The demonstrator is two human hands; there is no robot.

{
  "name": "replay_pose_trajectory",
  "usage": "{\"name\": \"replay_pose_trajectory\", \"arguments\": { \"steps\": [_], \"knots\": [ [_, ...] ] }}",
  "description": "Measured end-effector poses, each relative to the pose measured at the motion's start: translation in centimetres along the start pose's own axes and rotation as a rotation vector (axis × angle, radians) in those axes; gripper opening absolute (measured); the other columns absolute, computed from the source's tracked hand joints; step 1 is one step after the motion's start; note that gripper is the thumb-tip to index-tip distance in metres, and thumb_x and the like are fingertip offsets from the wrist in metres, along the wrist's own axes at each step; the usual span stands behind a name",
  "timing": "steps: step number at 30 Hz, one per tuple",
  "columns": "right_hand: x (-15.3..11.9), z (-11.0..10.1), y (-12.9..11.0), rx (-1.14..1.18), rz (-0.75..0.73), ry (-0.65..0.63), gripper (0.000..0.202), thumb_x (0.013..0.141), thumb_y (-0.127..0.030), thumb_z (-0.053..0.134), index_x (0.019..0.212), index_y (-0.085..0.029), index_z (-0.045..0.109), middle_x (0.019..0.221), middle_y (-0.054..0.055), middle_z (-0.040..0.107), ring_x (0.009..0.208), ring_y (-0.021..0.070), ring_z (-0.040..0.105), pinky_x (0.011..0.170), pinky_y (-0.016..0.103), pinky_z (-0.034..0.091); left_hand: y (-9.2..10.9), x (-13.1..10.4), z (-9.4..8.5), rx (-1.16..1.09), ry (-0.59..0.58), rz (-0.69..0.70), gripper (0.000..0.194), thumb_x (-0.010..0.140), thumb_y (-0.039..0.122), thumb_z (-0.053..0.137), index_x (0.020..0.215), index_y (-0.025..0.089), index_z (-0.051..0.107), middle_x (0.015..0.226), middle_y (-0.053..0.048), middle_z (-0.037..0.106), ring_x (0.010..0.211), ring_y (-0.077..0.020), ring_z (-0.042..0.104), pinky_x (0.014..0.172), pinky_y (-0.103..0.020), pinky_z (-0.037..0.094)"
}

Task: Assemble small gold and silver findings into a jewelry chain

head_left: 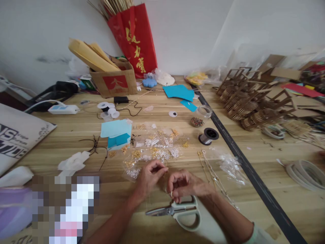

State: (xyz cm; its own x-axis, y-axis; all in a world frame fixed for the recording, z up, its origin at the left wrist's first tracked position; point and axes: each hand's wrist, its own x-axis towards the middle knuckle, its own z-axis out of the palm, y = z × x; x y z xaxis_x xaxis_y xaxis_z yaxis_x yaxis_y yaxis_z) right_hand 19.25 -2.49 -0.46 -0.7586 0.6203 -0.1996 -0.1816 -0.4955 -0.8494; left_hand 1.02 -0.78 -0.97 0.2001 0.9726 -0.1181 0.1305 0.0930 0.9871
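Nearest you, the steel-bladed scissors with pale grey-green handles (186, 222) lie on the light wooden table (274, 183), blades pointing left. Your right hand (186, 184) is over the upper handle loop; a downward or sideways shift could knock the scissors or snag slack on them.

Your right fingers are curled, the thumb closed on a small piece of the thin metallic chain (167, 193). Your left hand (151, 174) has thumb and forefinger pinched together, apparently on the same thin strand. The chain is between your hands, just beyond the scissors. Whether it runs unbroken from one hand to the other cannot be confirmed. Should it be continuous, uneven pull could slip it from a pinch or strain a link.

Right of your right hand, the gold-toned and silver-toned chains (208, 166) lie side by side, partly under your forearm; dragging that arm could tangle them.

Just past your left hand, small clear plastic bags of gold and silver metal findings (162, 154) sit crowded together. A brushing wrist could spill or mix the pieces, should any bag be open; the seals cannot be judged.

Farther out, the black spool of fine wire (208, 136) stands on its flange near the round clear tub of mixed beads (197, 121); a careless reach could upset either.
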Motion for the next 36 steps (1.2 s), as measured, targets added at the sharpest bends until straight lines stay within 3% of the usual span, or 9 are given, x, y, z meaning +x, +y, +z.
{"name": "replay_pose_trajectory", "arguments": {
  "steps": [3, 6, 11, 18, 22, 28, 36],
  "knots": [
    [-0.3, 0.0, -0.4, -0.012, -0.028, 0.004, 0.019, 0.075, -0.026, 0.077, 0.080, -0.012, 0.064, 0.065, 0.000, 0.067, 0.054, 0.0081, 0.064, 0.053, 0.017, 0.051, 0.5, -0.4, 0.3, 0.082, -0.091, 0.013, 0.014, 0.079, 0.029, 0.061, 0.080, 0.019, 0.071, 0.078, -0.004, 0.071, 0.075, -0.0186, 0.063, 0.069, -0.026, 0.047],
    [-0.5, -0.2, -0.7, -0.046, -0.109, 0.111, 0.016, 0.076, -0.025, 0.075, 0.079, -0.013, 0.064, 0.065, -0.001, 0.065, 0.053, 0.0069, 0.060, 0.051, 0.016, 0.048, 0.5, -0.7, 0.5, 0.070, -0.150, 0.066, 0.021, 0.083, 0.032, 0.055, 0.089, 0.021, 0.073, 0.086, -0.005, 0.073, 0.080, -0.0201, 0.065, 0.073, -0.028, 0.048],
    [-0.2, -0.8, -0.7, -0.127, -0.221, 0.321, 0.015, 0.078, -0.027, 0.073, 0.082, -0.016, 0.064, 0.067, -0.001, 0.064, 0.055, 0.0072, 0.055, 0.048, 0.016, 0.043, 0.2, -0.7, 0.2, -0.055, -0.232, 0.015, 0.031, 0.085, 0.042, 0.054, 0.095, 0.018, 0.071, 0.080, -0.006, 0.071, 0.070, -0.0180, 0.062, 0.062, -0.026, 0.047],
    [0.5, -1.2, -0.2, -0.176, -0.254, 0.447, 0.018, 0.077, -0.032, 0.074, 0.080, -0.018, 0.063, 0.060, -0.004, 0.057, 0.048, 0.0063, 0.046, 0.044, 0.017, 0.039, 0.1, -0.6, -0.1, -0.164, -0.247, -0.064, 0.030, 0.078, 0.041, 0.065, 0.093, 0.015, 0.066, 0.069, -0.003, 0.065, 0.063, -0.0143, 0.057, 0.059, -0.024, 0.044],
    [0.7, -1.0, 0.0, -0.181, -0.244, 0.448, 0.020, 0.076, -0.031, 0.074, 0.078, -0.016, 0.062, 0.060, -0.004, 0.057, 0.049, 0.0063, 0.048, 0.046, 0.017, 0.041, 0.0, -0.6, 0.0, -0.107, -0.196, -0.031, 0.021, 0.074, 0.032, 0.068, 0.089, 0.016, 0.066, 0.067, 0.000, 0.061, 0.060, -0.0119, 0.052, 0.056, -0.022, 0.040],
    [0.9, -0.8, 0.2, -0.140, -0.252, 0.409, 0.019, 0.076, -0.031, 0.074, 0.082, -0.016, 0.063, 0.063, -0.002, 0.062, 0.055, 0.0087, 0.055, 0.048, 0.018, 0.046, -0.1, -0.5, -0.2, 0.001, -0.150, -0.026, 0.017, 0.076, 0.033, 0.064, 0.073, 0.017, 0.066, 0.063, 0.000, 0.061, 0.059, -0.0131, 0.052, 0.055, -0.023, 0.037],
    [1.2, -1.1, 0.7, -0.064, -0.247, 0.341, 0.018, 0.078, -0.028, 0.073, 0.088, -0.016, 0.065, 0.069, -0.001, 0.064, 0.055, 0.0076, 0.059, 0.048, 0.017, 0.049, -1.2, -0.6, -0.2, 0.009, -0.115, -0.013, 0.016, 0.075, 0.033, 0.065, 0.073, 0.017, 0.066, 0.066, -0.001, 0.063, 0.061, -0.0136, 0.054, 0.058, -0.023, 0.039]
  ]
}}
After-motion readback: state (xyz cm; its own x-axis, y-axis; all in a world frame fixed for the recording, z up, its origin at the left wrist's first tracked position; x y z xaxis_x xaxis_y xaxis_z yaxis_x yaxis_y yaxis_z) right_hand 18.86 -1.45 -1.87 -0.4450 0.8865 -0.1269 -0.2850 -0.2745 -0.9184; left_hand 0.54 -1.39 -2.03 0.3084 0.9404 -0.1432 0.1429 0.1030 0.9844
